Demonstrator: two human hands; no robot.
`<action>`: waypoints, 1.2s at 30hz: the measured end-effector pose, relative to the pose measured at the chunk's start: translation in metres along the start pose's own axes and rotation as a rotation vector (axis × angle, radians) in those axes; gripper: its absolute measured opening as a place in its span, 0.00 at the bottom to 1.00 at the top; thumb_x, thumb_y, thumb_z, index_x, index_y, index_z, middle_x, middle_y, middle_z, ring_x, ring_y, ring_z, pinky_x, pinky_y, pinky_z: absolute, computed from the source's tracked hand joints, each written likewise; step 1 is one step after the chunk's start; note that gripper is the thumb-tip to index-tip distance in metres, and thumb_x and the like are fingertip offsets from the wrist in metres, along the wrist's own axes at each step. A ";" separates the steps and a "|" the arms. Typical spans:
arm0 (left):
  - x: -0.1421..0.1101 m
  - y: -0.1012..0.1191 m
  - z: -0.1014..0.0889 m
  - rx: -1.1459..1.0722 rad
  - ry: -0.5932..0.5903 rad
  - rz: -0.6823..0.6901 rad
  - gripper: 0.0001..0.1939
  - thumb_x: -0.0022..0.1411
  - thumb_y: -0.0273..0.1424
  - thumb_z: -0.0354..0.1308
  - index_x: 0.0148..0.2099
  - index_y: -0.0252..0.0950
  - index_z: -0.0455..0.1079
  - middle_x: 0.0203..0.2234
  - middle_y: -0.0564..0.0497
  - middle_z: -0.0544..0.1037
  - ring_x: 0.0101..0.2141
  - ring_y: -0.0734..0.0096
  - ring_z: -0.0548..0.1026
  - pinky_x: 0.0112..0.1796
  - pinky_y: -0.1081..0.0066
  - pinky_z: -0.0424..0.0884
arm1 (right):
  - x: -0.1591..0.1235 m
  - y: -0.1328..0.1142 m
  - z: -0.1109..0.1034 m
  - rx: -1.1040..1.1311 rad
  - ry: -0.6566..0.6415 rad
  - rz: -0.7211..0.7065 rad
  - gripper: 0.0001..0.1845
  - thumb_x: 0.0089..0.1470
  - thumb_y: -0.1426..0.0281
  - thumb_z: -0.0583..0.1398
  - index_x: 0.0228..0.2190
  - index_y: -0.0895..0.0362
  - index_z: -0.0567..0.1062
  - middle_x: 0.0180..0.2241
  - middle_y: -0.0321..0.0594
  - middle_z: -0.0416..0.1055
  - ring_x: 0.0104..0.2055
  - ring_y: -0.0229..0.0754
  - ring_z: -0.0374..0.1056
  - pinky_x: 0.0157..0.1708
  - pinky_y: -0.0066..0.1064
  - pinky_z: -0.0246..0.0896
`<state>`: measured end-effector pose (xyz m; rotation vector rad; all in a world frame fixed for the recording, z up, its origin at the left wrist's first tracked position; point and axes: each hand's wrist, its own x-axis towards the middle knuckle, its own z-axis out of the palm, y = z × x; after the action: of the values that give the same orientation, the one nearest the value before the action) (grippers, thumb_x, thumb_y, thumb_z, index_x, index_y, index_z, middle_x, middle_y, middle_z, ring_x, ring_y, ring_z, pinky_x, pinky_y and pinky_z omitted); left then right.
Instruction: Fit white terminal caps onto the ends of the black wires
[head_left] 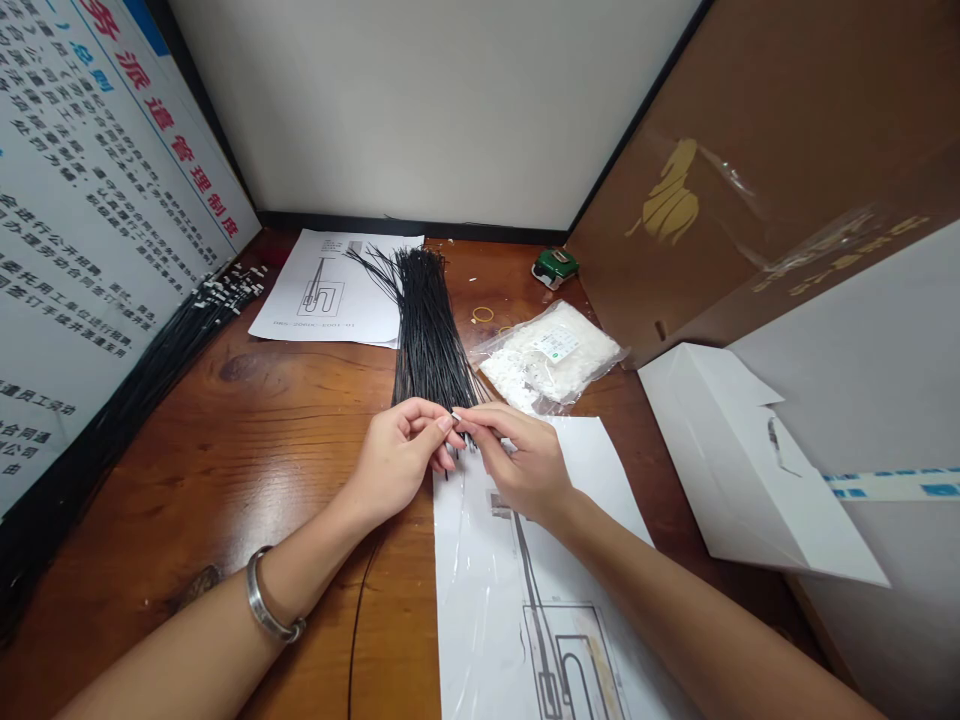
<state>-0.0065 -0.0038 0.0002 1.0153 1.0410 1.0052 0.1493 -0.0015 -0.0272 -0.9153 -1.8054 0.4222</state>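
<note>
My left hand [401, 455] is closed in a pinch on a thin black wire [358, 600], whose length hangs from below the hand toward the lower edge of the view. My right hand [529, 462] pinches a tiny white connector [456, 416] at the left fingertips. The two hands meet there; whether the wire end is inside the connector is too small to tell. Just beyond the fingers lies a thick bundle of black wires [427, 330]. Under my right hand is a printed drawing sheet [480, 600].
A clear bag of white connectors [555, 350] lies at the right, with a green tape measure [555, 267] behind it. Another printed sheet [360, 310] is at the back. Black wires with white ends [165, 360] line the left wall. A white box [750, 460] stands right.
</note>
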 end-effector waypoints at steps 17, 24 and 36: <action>-0.001 0.001 0.001 0.027 -0.016 0.036 0.09 0.57 0.34 0.60 0.33 0.31 0.69 0.25 0.50 0.77 0.19 0.79 0.70 0.22 0.76 0.70 | 0.000 -0.002 -0.001 0.016 0.062 0.064 0.09 0.55 0.77 0.59 0.34 0.55 0.78 0.29 0.38 0.77 0.26 0.36 0.70 0.22 0.29 0.65; -0.001 0.002 0.001 0.014 -0.041 0.033 0.11 0.56 0.35 0.60 0.33 0.31 0.70 0.24 0.49 0.76 0.19 0.78 0.70 0.23 0.75 0.69 | 0.001 -0.004 -0.001 0.024 0.061 0.056 0.09 0.55 0.77 0.59 0.35 0.54 0.78 0.29 0.38 0.77 0.26 0.36 0.69 0.22 0.29 0.64; -0.001 0.001 0.000 0.005 -0.046 0.017 0.11 0.55 0.36 0.61 0.32 0.32 0.70 0.24 0.49 0.77 0.19 0.77 0.71 0.23 0.75 0.69 | 0.002 -0.005 -0.001 0.033 0.051 0.074 0.08 0.55 0.76 0.59 0.35 0.55 0.78 0.29 0.38 0.76 0.24 0.35 0.68 0.20 0.29 0.64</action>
<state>-0.0074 -0.0045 0.0016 1.0482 0.9993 0.9895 0.1481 -0.0035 -0.0217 -0.9639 -1.7174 0.4708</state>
